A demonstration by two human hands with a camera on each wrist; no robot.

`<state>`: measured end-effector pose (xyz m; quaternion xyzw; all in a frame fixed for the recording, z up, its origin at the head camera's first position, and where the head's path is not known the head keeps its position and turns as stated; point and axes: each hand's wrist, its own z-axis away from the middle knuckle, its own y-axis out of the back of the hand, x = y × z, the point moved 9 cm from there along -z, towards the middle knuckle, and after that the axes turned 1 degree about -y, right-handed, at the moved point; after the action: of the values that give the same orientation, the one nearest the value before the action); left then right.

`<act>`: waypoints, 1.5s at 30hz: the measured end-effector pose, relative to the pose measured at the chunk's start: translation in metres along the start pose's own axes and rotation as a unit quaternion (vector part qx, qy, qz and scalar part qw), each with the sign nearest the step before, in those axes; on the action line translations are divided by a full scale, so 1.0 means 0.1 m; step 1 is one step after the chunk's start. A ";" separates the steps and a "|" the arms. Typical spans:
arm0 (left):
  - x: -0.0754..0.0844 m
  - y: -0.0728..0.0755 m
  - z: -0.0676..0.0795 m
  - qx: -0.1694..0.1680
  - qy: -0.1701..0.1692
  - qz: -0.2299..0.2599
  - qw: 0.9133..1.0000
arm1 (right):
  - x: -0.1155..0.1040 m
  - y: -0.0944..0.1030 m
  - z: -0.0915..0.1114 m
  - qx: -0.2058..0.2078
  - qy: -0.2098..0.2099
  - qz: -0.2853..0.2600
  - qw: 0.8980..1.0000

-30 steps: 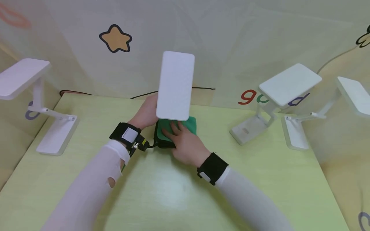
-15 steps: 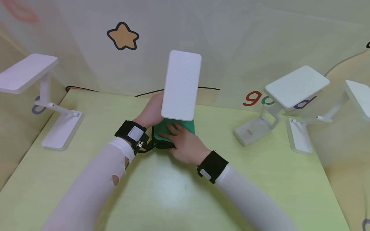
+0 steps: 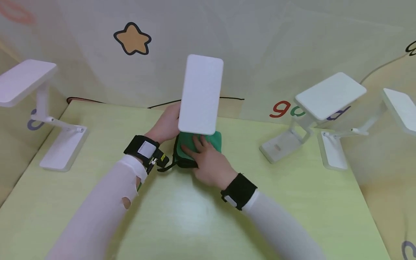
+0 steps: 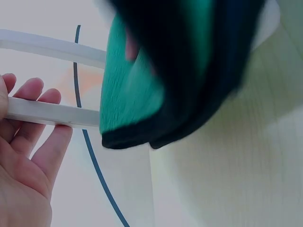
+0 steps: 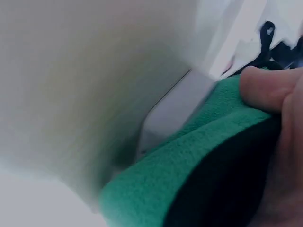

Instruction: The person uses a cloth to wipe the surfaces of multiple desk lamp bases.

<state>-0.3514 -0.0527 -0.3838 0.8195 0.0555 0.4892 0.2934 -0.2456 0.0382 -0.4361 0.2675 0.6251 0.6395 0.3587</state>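
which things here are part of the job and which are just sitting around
Apparently in use:
green cloth, under the right hand
middle lamp, its arm in the left hand

Seemingly just standing by:
left lamp
inner right lamp
far right lamp

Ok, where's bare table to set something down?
Bare table: between left sleeve and right sleeve; between left lamp and left sleeve; between right sleeve and outer right lamp. Crowded: the centre, where left hand, right hand and green cloth cluster at the middle lamp; and back right, where the inner right lamp stands beside the outer one.
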 end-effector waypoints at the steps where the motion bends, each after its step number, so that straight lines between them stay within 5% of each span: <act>1: 0.01 0.00 0.00 0.000 0.002 -0.003 1.000 | -0.04 0.01 0.05 -0.006 0.008 0.009 1.000; 8: 0.08 0.01 0.01 0.006 -0.010 -0.016 1.000 | -0.23 0.03 0.08 0.003 0.077 0.042 0.996; 12: 0.11 0.00 0.02 0.011 -0.031 -0.021 0.999 | -0.10 0.04 -0.14 0.036 0.053 0.002 0.998; 18: 0.05 -0.03 0.05 0.000 -0.011 0.000 1.000 | 0.14 0.06 -0.29 0.061 0.013 -0.085 0.994; 25: -0.01 0.04 0.09 0.010 0.006 -0.004 1.000 | -0.04 0.00 -0.03 0.043 0.013 -0.030 0.999; 31: 0.03 0.05 0.09 0.006 -0.016 -0.001 1.000 | -0.29 -0.02 0.05 0.055 0.069 0.022 0.996; 39: 0.03 0.08 0.11 0.004 -0.010 0.000 1.000 | 0.00 0.03 -0.26 0.101 0.038 -0.049 0.993; 45: 0.00 0.08 0.12 0.001 0.008 0.011 1.000 | 0.04 0.04 -0.12 0.072 0.010 -0.049 0.996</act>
<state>-0.3428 -0.0648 -0.3835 0.8165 0.0488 0.4986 0.2869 -0.2579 0.0347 -0.4336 0.2559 0.6853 0.5771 0.3631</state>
